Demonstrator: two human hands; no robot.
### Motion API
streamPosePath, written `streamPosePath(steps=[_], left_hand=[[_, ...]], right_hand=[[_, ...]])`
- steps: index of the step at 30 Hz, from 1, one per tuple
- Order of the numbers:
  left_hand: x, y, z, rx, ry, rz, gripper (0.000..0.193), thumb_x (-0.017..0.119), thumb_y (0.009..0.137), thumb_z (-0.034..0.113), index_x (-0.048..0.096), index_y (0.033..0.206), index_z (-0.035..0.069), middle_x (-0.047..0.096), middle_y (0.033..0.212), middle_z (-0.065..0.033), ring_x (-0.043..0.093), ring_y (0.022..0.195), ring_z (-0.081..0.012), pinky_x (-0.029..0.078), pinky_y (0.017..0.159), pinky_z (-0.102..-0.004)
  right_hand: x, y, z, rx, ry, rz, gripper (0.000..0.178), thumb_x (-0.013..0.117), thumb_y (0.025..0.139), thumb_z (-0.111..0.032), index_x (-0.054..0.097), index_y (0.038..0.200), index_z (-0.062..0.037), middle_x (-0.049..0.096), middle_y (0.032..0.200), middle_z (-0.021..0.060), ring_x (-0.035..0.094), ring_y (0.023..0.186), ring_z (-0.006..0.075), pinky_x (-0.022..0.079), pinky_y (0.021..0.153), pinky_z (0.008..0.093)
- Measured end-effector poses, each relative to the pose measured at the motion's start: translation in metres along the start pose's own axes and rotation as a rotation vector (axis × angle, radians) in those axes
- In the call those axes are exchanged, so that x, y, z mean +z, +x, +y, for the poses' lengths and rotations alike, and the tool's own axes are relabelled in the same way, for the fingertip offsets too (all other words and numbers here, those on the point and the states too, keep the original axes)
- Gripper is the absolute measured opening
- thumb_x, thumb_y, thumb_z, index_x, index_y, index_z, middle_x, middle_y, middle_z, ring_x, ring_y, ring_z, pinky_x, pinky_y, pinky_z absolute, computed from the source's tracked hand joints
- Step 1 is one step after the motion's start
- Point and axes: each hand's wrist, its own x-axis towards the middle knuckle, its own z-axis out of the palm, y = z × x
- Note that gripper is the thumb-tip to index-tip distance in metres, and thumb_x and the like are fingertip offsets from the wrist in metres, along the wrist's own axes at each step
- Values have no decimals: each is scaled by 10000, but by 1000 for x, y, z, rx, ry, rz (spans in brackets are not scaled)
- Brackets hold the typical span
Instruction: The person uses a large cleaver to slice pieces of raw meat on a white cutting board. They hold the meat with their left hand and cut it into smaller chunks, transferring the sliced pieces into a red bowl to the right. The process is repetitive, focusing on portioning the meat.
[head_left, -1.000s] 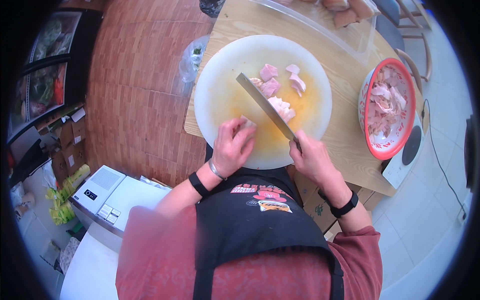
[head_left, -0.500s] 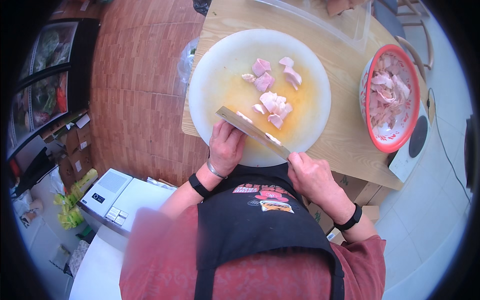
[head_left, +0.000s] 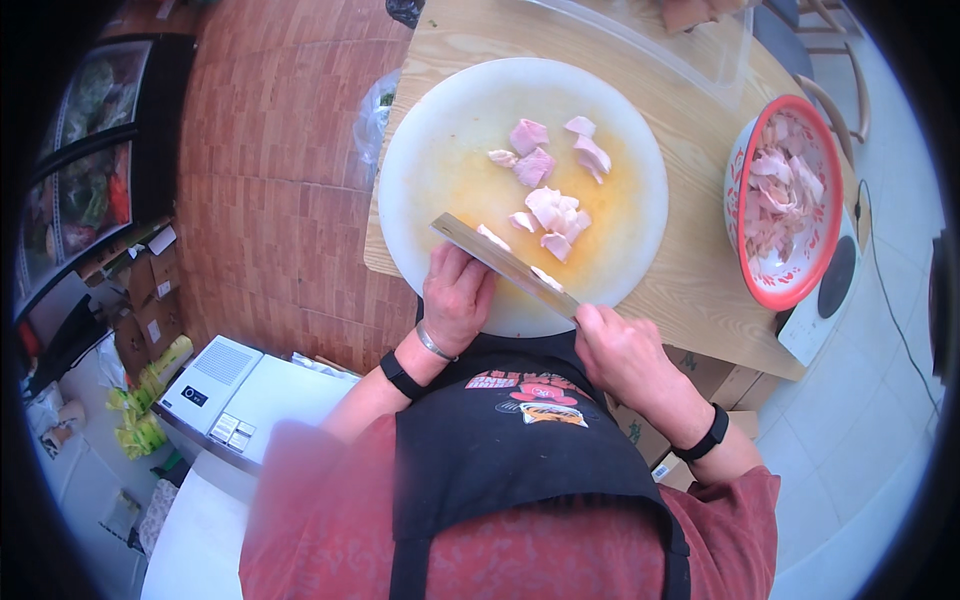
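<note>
I've right fingers [head_left: 592,320] clamped on the knife [head_left: 505,262], left fingers [head_left: 453,268] curled by its 10-o'clock end, contents hidden; slip could nick them.

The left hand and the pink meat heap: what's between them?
Head view: a silver metal knife blade, a thin pale slice, then the round white board.

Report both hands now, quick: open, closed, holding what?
Left hand: curled beside the cleaver; whether it holds anything cannot be told.
Right hand: closed, holding the cleaver.
</note>
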Motion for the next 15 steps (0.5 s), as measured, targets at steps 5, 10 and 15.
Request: streamPosePath(steps=[5, 10, 15], left_hand=[[1, -1, -2, -12, -60, 2, 207, 740, 785, -32, 734, 987, 10, 679, 1064, -123, 629, 1037, -352, 546, 880, -424], [-1, 2, -2, 35, -67, 7, 228, 738, 792, -39, 743, 1013, 15, 694, 1093, -105, 630, 1032, -339, 551, 883, -410], [0, 0, -3, 35, -59, 41, 216, 747, 789, -34, 739, 1001, 8, 691, 1070, -113, 639, 1026, -345, 552, 880, -410]], right_hand=[[34, 57, -5, 7, 68, 109, 124, 632, 930, -74, 523, 971, -31, 667, 814, 196, 684, 690, 402, 539, 579, 490], [34, 70, 5, 21, 203, 255, 122, 632, 937, -77, 523, 970, -33, 657, 799, 196, 670, 682, 415, 532, 575, 491], [4, 11, 2, -24, 33, 53, 138, 655, 899, -68, 539, 972, -50, 642, 771, 170, 680, 666, 375, 542, 571, 473]])
